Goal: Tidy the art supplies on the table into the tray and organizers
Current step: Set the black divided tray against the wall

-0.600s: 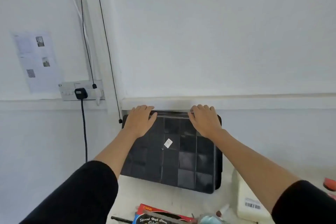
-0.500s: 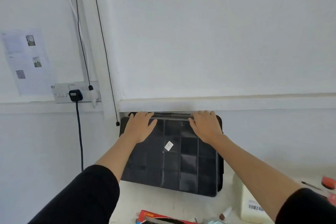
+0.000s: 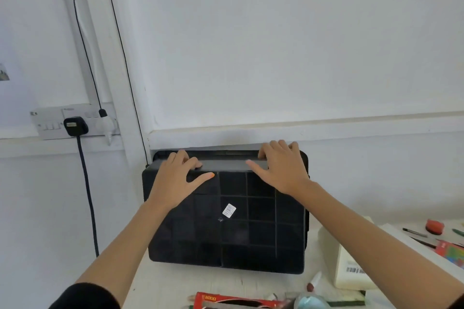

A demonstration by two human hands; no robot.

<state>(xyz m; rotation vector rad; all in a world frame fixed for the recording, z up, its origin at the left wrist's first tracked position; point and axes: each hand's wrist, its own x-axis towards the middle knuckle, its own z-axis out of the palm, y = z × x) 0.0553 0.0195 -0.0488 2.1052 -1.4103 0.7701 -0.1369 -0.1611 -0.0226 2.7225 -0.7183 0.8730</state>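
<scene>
A smooth white painted wall [image 3: 276,45] fills the room behind. On it at the left is a white plastic socket plate [image 3: 50,123] holding a glossy black plug [image 3: 75,126], and a braided black cable [image 3: 88,195] drops from the plug. Below runs the white surface [image 3: 160,283], matt and lightly scuffed.

The left hand [image 3: 175,180] grasps the far left edge of the black plastic organizer box [image 3: 226,238], fingers bent over the rim, thumb laid out on the lid. The box sits on the surface, its back close to the wall. Its lid is a dark see-through grid of squares with a small white barcode sticker [image 3: 229,210] near the middle. The right hand [image 3: 281,170] grips the far right edge the same way, fingers hooked over.

At the near edge lies a flat red cardboard carton [image 3: 226,300] with yellow print reading roughly "NIKKI". Right of the box stands a cream rectangular plastic bottle [image 3: 349,258] bearing a barcode label, its text too small to read. Farther right is a round red lid [image 3: 435,226].
</scene>
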